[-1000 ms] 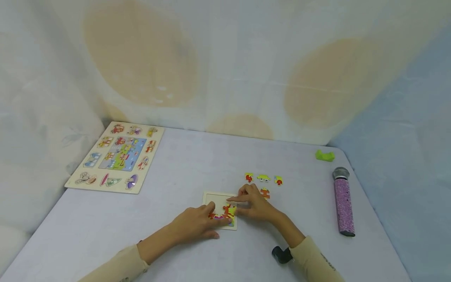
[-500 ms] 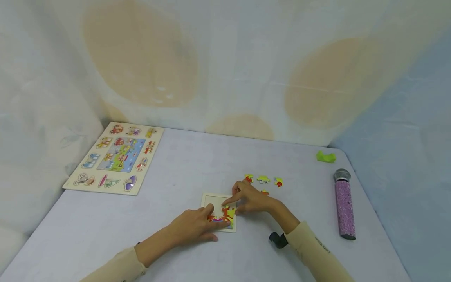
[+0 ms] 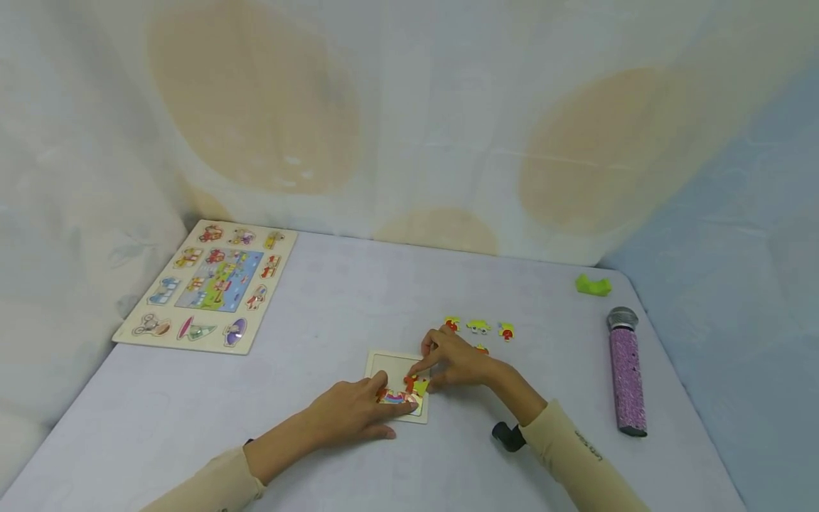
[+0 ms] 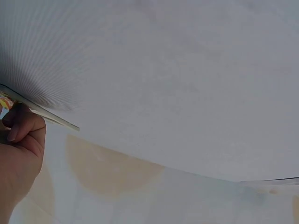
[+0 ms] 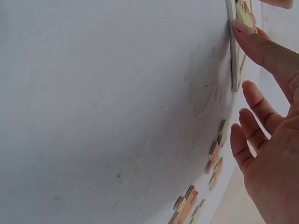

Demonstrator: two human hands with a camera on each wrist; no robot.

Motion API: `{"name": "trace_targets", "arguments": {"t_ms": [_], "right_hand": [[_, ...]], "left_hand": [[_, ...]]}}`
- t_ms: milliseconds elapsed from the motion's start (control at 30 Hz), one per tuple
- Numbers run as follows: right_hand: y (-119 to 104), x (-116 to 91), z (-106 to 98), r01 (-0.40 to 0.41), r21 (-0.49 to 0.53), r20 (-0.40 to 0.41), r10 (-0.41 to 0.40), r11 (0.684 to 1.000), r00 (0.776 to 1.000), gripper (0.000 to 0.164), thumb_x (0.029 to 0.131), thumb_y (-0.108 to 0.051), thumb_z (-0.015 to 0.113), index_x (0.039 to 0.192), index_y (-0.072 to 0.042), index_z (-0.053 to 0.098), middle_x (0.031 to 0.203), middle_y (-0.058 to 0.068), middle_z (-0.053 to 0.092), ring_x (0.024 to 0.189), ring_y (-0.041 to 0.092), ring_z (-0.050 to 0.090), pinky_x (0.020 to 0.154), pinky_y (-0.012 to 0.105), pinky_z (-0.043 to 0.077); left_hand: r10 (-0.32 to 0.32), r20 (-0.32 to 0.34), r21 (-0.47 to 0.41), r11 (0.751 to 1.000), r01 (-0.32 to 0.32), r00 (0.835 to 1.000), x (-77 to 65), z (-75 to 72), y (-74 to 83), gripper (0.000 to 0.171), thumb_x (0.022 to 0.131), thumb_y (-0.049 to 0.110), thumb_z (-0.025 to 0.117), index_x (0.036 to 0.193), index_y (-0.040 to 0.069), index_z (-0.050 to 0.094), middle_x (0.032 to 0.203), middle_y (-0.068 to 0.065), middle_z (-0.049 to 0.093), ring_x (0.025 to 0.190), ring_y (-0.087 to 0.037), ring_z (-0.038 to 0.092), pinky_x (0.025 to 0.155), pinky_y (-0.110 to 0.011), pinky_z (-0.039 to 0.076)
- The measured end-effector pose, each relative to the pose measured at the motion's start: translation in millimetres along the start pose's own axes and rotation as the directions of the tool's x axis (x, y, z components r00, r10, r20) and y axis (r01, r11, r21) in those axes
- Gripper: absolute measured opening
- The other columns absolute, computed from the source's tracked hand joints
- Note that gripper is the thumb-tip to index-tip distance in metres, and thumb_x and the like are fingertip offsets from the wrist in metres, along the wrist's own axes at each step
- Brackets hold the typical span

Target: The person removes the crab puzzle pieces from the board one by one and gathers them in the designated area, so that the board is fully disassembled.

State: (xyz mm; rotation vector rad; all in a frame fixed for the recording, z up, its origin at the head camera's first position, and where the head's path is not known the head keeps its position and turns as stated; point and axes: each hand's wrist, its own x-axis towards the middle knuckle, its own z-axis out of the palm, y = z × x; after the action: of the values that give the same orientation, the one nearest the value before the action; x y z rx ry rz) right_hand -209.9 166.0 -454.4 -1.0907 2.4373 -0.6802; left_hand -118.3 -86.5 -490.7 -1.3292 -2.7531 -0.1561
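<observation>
A small square puzzle board (image 3: 370,364) with a pale rim lies before me in the head view. Red, yellow and rainbow-striped pieces (image 3: 392,397) fill its lower part, with bare backing above. My left hand (image 3: 345,412) lies at the board's left side, index finger stretched over the bottom pieces, thumb below the rim; its other fingers look curled in the left wrist view. With thumb and index finger my right hand (image 3: 459,360) pinches a red-and-yellow puzzle piece (image 3: 421,386) at the board's right edge. The right wrist view shows its other fingers (image 5: 254,130) loosely bent.
Several loose puzzle pieces (image 3: 478,326) lie beyond my right hand. A larger peg puzzle board (image 3: 269,302) is at the back left. At the right are a purple glittery microphone (image 3: 627,377) and a green block (image 3: 593,286). A black object (image 3: 508,436) sits by the right sleeve.
My right hand has shifted slightly left, with its index finger farther over the board. The left hand keeps almost the same place, and the bottom pieces show a little differently beneath it.
</observation>
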Motion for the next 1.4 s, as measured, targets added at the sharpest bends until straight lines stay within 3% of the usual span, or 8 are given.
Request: {"name": "trace_targets", "arguments": {"t_ms": [133, 267, 500, 700, 867, 1267, 1400], "right_hand": [[-3.1, 0.9, -2.0, 0.052, -0.091, -0.021, -0.054, 0.995, 0.998, 0.035, 0.075, -0.021, 0.087, 0.107, -0.030, 0.079, 0.098, -0.007, 0.050, 0.097, 0.011, 0.036, 0.084, 0.029, 0.035], [-8.6, 3.4, -6.2, 0.126, -0.217, -0.020, -0.133, 0.968, 0.991, 0.032, 0.074, -0.024, 0.088, 0.104, -0.029, 0.080, 0.098, -0.007, 0.052, 0.096, 0.011, 0.037, 0.085, 0.030, 0.037], [-19.3, 9.8, -14.2, 0.149, -0.330, 0.057, -0.138, 0.932, 0.989, 0.032, 0.070, -0.026, 0.090, 0.101, -0.029, 0.081, 0.098, -0.008, 0.053, 0.096, 0.012, 0.038, 0.088, 0.029, 0.038], [-22.5, 14.9, -18.5, 0.098, -0.315, 0.113, -0.065, 0.944, 0.991, 0.032, 0.069, -0.024, 0.090, 0.100, -0.030, 0.081, 0.102, -0.009, 0.054, 0.098, 0.011, 0.039, 0.089, 0.030, 0.038], [-18.5, 13.3, -17.1, 0.064, -0.286, 0.103, -0.036, 0.956, 0.994, 0.032, 0.072, -0.024, 0.089, 0.102, -0.032, 0.080, 0.102, -0.008, 0.056, 0.097, 0.011, 0.039, 0.087, 0.028, 0.038], [-17.2, 15.6, -13.6, 0.048, -0.224, 0.100, -0.026, 0.974, 0.995, 0.032, 0.072, -0.022, 0.089, 0.101, -0.033, 0.080, 0.100, -0.010, 0.055, 0.097, 0.010, 0.039, 0.085, 0.027, 0.038], [-19.0, 16.2, -14.8, 0.048, -0.239, 0.099, -0.025, 0.970, 0.995, 0.033, 0.072, -0.020, 0.088, 0.101, -0.033, 0.080, 0.100, -0.009, 0.056, 0.096, 0.010, 0.040, 0.085, 0.027, 0.039]], "left_hand": [[0.001, -0.012, -0.037, 0.999, -0.002, 1.000, -0.6, 0.9, -1.8, 0.047, 0.094, 0.061, 0.054, 0.139, 0.048, 0.052, 0.105, 0.000, 0.045, 0.062, -0.005, 0.037, 0.047, -0.020, 0.031], [-0.003, 0.006, -0.064, 0.998, 0.004, 1.000, 0.2, 1.1, -2.3, 0.048, 0.094, 0.061, 0.053, 0.140, 0.049, 0.051, 0.105, 0.000, 0.045, 0.062, -0.005, 0.038, 0.047, -0.020, 0.031], [0.002, 0.019, -0.055, 0.998, -0.001, 1.000, 3.4, -0.1, -2.9, 0.049, 0.094, 0.061, 0.055, 0.141, 0.049, 0.051, 0.107, -0.002, 0.047, 0.062, -0.006, 0.040, 0.048, -0.020, 0.032], [-0.013, 0.072, -0.074, 0.997, 0.018, 0.997, 5.9, -4.4, -2.7, 0.048, 0.094, 0.060, 0.054, 0.141, 0.052, 0.048, 0.111, -0.004, 0.047, 0.065, -0.007, 0.042, 0.050, -0.022, 0.036], [-0.022, 0.099, -0.084, 0.996, 0.031, 0.995, 6.8, -7.4, -2.7, 0.048, 0.094, 0.059, 0.056, 0.140, 0.053, 0.048, 0.109, -0.002, 0.046, 0.063, -0.006, 0.040, 0.049, -0.021, 0.033], [0.010, 0.103, -0.109, 0.994, 0.001, 0.995, 6.3, -7.9, -6.2, 0.046, 0.093, 0.059, 0.057, 0.138, 0.053, 0.051, 0.104, 0.001, 0.043, 0.060, -0.005, 0.036, 0.048, -0.019, 0.030], [0.047, 0.060, -0.097, 0.994, -0.041, 0.997, 9.8, -9.1, -7.5, 0.048, 0.092, 0.062, 0.056, 0.138, 0.049, 0.053, 0.102, 0.002, 0.042, 0.061, -0.005, 0.037, 0.049, -0.018, 0.029]]}}
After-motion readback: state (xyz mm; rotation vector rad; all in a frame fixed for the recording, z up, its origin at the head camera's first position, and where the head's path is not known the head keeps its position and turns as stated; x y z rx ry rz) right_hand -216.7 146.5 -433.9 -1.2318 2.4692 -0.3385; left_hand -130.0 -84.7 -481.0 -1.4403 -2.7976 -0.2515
